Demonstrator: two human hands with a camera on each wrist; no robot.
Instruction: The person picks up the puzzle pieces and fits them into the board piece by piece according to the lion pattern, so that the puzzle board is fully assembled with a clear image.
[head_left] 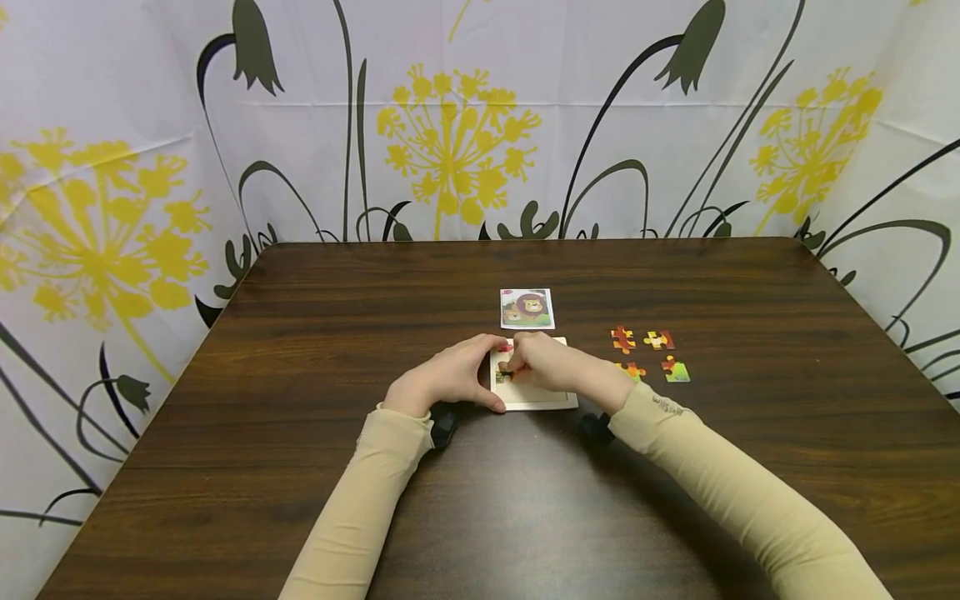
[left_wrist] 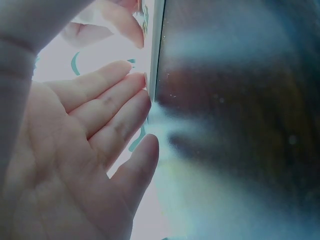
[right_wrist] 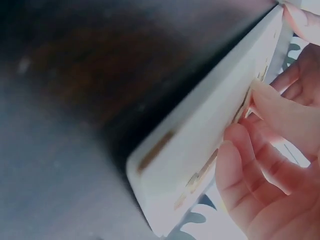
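Note:
A shallow wooden puzzle tray (head_left: pixel 551 402) lies on the table before me. My left hand (head_left: pixel 446 377) spans its left side, thumb at the near corner and fingers by the far corner; in the left wrist view these fingers (left_wrist: pixel 117 112) look nearly straight. My right hand (head_left: pixel 546 362) reaches over the tray's left part and largely covers it. In the right wrist view its thumb and fingertips pinch a thin puzzle piece (right_wrist: pixel 243 107), seen edge-on close over the tray. Pinkish-red and dark green printed patches show inside the tray between the hands.
Right of the tray lie several loose puzzle pieces, among them a red one (head_left: pixel 622 338), a red-and-yellow one (head_left: pixel 660 339) and a green-cornered one (head_left: pixel 676 370). Just behind the tray is a lion picture card (head_left: pixel 527 309). A flowered curtain (head_left: pixel 465 50) hangs beyond the dark wooden table (head_left: pixel 300 333).

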